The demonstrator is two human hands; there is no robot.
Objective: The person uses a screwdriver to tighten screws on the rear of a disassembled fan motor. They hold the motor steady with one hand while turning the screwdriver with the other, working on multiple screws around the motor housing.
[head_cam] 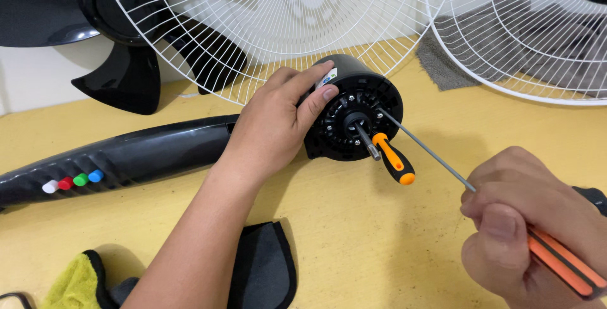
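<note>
While the left hand is wrapping its fingers around the black motor lying on its side on the yellow table, the right hand is closing in a fist around a long screwdriver, its tip touching the motor's face. A short orange screwdriver is lying just beside the shaft. White grilles, black blades and cloths are lying around.

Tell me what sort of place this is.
Likely a fan repair bench. On the yellow table lies a black fan motor, steadied by the left hand; the right hand works a long screwdriver. White fan grilles lean behind.
</note>
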